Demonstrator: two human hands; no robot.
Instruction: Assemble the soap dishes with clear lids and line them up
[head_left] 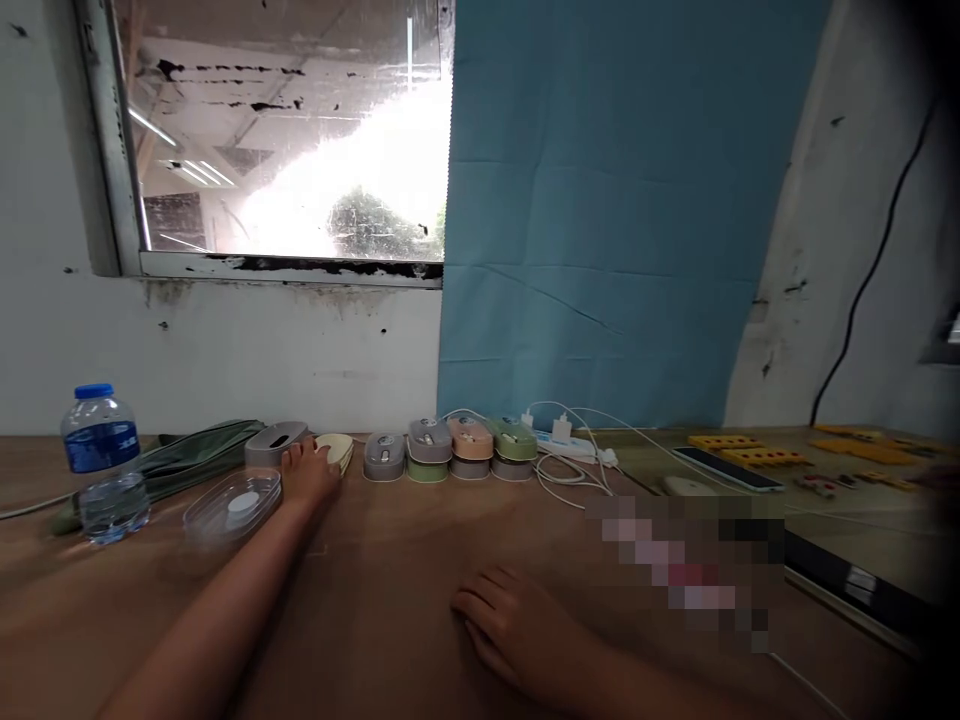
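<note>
My left hand point(307, 475) reaches to the back of the table, its fingers apart. Its index finger and thumb are at the edge of a small stack of cream, flat, rounded pieces point(339, 447); a firm grip does not show. Behind its fingers stands a grey oval container point(271, 441) with a dark slot. Beside my left forearm lies a clear plastic tray point(206, 512) with a white round piece point(243, 507) in it. My right hand point(517, 625) rests on the brown tabletop point(390, 590), fingers loosely bent and holding nothing visible.
Oval boxes in grey, pink and green point(470, 440) line the wall, several stacked. A water bottle point(105, 465) and green cloth bag point(199, 455) are left. Right are a power strip point(574, 447) with cables, a phone point(727, 468), yellow pieces point(757, 455) and a pixelated patch.
</note>
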